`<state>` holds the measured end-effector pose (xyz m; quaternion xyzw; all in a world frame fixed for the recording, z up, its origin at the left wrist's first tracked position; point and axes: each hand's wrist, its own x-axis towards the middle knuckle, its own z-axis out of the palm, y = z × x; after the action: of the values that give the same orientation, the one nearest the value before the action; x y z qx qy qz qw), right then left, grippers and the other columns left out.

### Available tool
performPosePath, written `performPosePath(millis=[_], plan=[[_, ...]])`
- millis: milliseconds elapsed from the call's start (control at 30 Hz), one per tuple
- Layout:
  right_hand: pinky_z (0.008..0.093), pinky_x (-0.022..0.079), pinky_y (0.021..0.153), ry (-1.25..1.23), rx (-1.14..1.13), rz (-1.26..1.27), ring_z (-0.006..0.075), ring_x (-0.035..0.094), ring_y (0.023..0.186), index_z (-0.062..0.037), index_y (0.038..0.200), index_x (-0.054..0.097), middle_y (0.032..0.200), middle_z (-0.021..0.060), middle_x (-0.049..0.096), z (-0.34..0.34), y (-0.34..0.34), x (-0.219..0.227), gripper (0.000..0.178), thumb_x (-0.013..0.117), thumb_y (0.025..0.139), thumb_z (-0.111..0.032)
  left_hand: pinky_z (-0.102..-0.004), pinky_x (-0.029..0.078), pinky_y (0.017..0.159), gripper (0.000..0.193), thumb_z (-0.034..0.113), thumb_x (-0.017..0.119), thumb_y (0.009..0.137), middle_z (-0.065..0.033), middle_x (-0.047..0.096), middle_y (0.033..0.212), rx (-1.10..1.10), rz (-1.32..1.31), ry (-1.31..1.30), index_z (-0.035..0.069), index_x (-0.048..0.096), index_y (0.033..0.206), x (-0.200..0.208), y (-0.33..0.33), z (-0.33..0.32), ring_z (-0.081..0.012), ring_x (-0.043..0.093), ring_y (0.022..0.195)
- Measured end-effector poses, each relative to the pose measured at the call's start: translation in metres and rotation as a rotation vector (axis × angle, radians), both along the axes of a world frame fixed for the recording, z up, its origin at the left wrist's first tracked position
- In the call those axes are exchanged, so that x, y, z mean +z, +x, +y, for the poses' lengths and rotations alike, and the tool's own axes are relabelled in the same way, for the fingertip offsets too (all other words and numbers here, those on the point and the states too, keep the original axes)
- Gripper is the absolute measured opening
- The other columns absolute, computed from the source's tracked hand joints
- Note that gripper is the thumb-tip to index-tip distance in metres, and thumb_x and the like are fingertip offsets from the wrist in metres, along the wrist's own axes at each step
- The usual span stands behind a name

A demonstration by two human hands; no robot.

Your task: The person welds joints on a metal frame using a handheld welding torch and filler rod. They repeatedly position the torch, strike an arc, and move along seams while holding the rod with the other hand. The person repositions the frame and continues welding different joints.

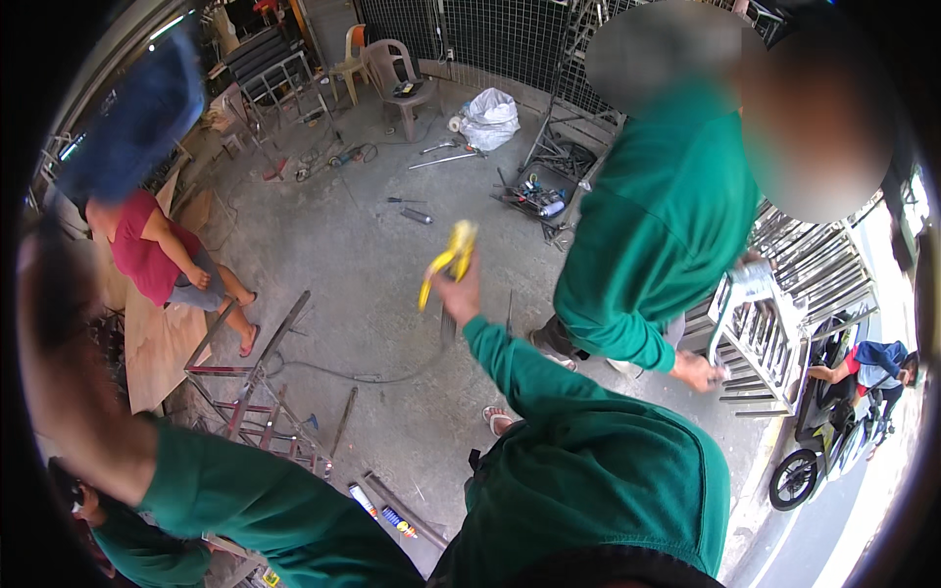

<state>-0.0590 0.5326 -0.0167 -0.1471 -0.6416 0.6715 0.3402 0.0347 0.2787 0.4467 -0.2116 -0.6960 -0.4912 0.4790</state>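
My right arm reaches forward over the concrete floor. My right hand [459,292] is closed around a yellow hand tool [451,263] with curved, handle-like parts; motion blur hides its exact kind. My left arm is raised high at the left, very close to the camera. The left hand [64,274] is dark and smeared, so its fingers cannot be made out. Just above it, a dark blue, smooth-edged piece [137,122] fills the upper left, also blurred. Whether the left hand grips that blue piece does not show.
A co-worker in green [657,225] stands close on the right beside metal grilles [784,323]. A person in red [147,245] is at the left, near a steel frame [245,402]. Cartridge tubes [397,520], a cable [363,377] and a tool crate [544,191] lie around. A motorcycle [823,441] stands outside.
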Motion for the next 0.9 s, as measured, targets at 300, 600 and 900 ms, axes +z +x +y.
performPosePath(millis=[300, 600, 900], plan=[[0.0341, 0.05, 0.08, -0.348, -0.258, -0.21, 0.0185, 0.058, 0.093, -0.0047, 0.124, 0.045, 0.104, 0.0062, 0.057, 0.071, 0.014, -0.075, 0.059, 0.08, 0.08, -0.02, -0.0444, 0.05, 0.095, 0.084, 0.011, 0.052, 0.076, -0.0236, 0.064, 0.12, -0.332, -0.441, -1.081, 0.021, 0.024, 0.154, -0.147, -0.207, 0.336, -0.0375, 0.064, 0.108], [0.036, 0.047, 0.087, -0.398, -0.217, -0.264, 0.0213, 0.057, 0.098, 0.0, 0.123, 0.045, 0.108, 0.0099, 0.057, 0.05, 0.089, -0.108, 0.068, 0.085, 0.072, -0.024, -0.0441, 0.039, 0.108, 0.082, 0.022, 0.049, 0.086, -0.0138, 0.053, 0.141, -0.271, -0.439, -1.448, 0.022, 0.008, 0.157, -0.179, -0.218, 0.562, -0.032, 0.055, 0.126], [0.0371, 0.046, 0.09, -0.431, -0.187, -0.341, 0.0228, 0.055, 0.102, 0.0, 0.123, 0.046, 0.11, 0.0108, 0.057, 0.047, 0.076, -0.133, 0.07, 0.086, 0.071, -0.026, -0.0428, 0.052, 0.071, 0.038, 0.038, 0.052, 0.09, -0.0097, 0.07, 0.096, -0.209, -0.213, -1.272, 0.009, 0.069, 0.11, -0.15, -0.233, 0.501, -0.0255, 0.069, 0.082]])
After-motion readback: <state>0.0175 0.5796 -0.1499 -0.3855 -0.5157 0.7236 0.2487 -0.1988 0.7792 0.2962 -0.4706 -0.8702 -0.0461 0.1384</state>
